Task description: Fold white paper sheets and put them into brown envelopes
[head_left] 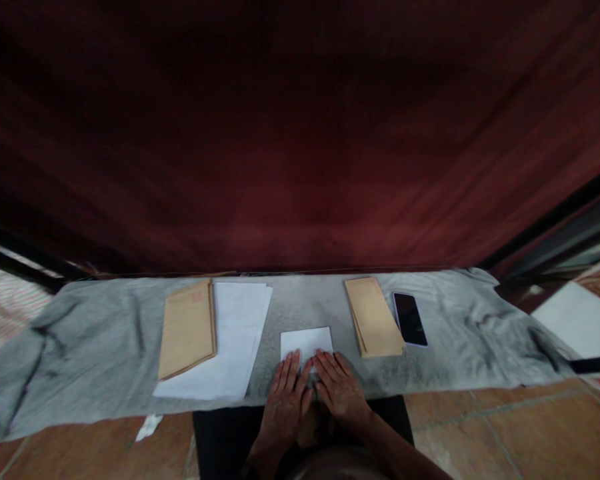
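Observation:
A small white sheet of paper (306,339), perhaps folded, lies near the front edge of the cloth-covered table. My left hand (286,398) rests flat on its lower left part, fingers stretched out and pointing away from me. Beside it, my right hand (341,392) presses flat on the lower right part, its fingers also extended. The two hands nearly meet at the index fingers and thumbs. They cover the near part of the paper, so its lower edge is hidden. Neither hand grasps anything.
Left of my hands, brown envelopes (187,328) lie on larger white sheets (240,340). To the right are narrower brown envelopes (375,317) and a dark-screened phone (410,320). A grey cloth (460,347) covers the table; a dark red curtain (300,167) hangs behind it.

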`<action>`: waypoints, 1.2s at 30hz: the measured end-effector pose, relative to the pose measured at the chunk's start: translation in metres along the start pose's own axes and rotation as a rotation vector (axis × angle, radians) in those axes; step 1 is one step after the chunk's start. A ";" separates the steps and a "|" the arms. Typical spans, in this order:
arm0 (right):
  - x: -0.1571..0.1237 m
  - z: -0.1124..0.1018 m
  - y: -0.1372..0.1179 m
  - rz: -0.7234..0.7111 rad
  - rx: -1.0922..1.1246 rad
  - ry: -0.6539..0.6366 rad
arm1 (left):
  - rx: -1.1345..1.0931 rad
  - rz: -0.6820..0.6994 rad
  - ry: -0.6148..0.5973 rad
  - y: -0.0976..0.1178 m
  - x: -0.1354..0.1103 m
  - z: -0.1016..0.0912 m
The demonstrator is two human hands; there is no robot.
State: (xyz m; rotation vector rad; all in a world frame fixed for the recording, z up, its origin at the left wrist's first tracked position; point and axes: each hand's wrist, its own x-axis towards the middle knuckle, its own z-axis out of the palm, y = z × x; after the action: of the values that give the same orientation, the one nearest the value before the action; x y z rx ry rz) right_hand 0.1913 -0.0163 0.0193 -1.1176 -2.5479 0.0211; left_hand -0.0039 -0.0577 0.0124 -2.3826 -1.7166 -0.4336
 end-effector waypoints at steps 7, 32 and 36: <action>-0.014 -0.012 0.011 0.059 -0.054 -0.004 | 0.018 -0.100 0.045 -0.009 -0.018 -0.002; -0.017 -0.018 0.018 0.034 -0.066 -0.071 | -0.020 -0.030 0.062 0.025 0.015 0.018; -0.020 -0.016 0.018 0.024 -0.066 -0.038 | 0.005 -0.095 0.092 0.025 0.032 0.026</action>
State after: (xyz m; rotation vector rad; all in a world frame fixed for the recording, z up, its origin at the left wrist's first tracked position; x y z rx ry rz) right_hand 0.2218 -0.0200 0.0255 -1.1835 -2.5858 -0.0362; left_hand 0.0329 -0.0287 -0.0007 -2.2473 -1.7920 -0.5431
